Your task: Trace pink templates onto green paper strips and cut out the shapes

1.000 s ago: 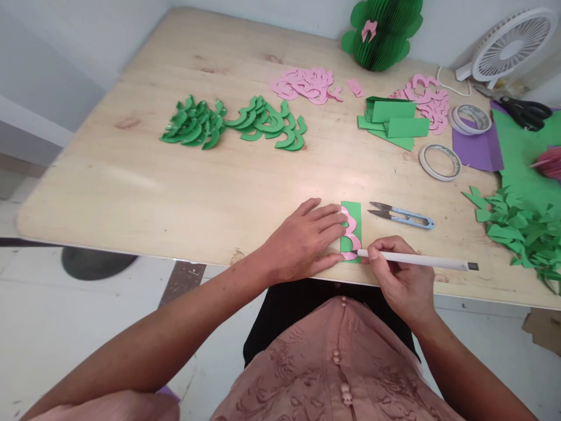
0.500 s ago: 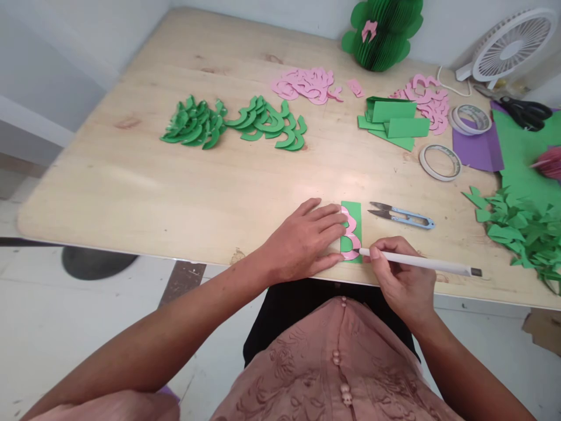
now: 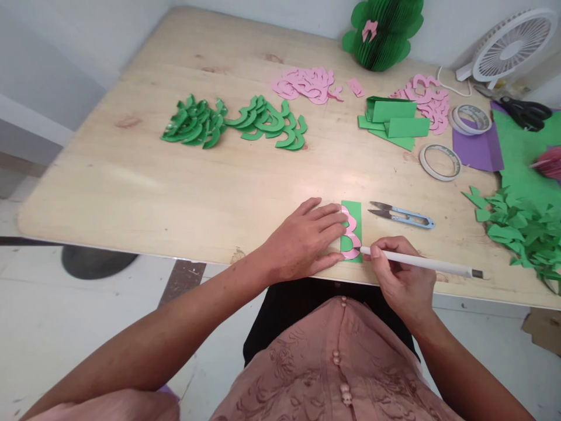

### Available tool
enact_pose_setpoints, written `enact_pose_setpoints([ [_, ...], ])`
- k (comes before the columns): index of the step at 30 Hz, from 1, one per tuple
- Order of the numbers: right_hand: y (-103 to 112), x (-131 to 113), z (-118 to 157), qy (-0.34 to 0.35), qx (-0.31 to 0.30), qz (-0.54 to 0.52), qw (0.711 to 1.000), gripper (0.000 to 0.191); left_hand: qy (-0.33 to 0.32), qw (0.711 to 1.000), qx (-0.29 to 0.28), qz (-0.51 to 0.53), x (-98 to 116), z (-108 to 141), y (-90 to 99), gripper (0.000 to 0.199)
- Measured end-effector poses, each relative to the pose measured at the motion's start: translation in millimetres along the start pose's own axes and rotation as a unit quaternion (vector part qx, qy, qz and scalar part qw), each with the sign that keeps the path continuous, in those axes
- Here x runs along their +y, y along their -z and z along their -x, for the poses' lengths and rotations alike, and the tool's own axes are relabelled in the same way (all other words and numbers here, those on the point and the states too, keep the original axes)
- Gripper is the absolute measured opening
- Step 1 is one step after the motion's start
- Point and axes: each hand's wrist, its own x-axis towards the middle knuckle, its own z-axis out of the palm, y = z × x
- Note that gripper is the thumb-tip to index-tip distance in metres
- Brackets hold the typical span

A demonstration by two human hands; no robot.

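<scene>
My left hand (image 3: 309,237) lies flat with its fingers spread, pressing a pink scalloped paper cutout (image 3: 354,241) onto a green paper strip (image 3: 352,209) near the table's front edge. A white pen (image 3: 421,259) is pinched in my right hand (image 3: 401,275). Its dark tip touches the cutout's lower right curve, where it meets the green paper. The left part of the cutout is hidden under my left fingers. Just beyond my right hand lie blue-handled thread snips (image 3: 401,215), blades pointing left.
Green curved cutouts (image 3: 267,124) and pink cutouts (image 3: 307,85) lie farther back. Folded green paper (image 3: 394,120), tape rolls (image 3: 440,162), black scissors (image 3: 523,112) and green scraps (image 3: 512,225) are to the right. A green honeycomb paper piece (image 3: 385,35) and a fan (image 3: 508,49) stand behind.
</scene>
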Motion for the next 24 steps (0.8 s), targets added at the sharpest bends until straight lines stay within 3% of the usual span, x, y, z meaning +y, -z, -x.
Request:
enact_pose_setpoints([
  [24,-3.0,-0.3,0.7,-0.021,0.017,0.014,1.0,0.016,0.001,1.0,-0.005,-0.001,0.0,0.3,0.0,0.031],
])
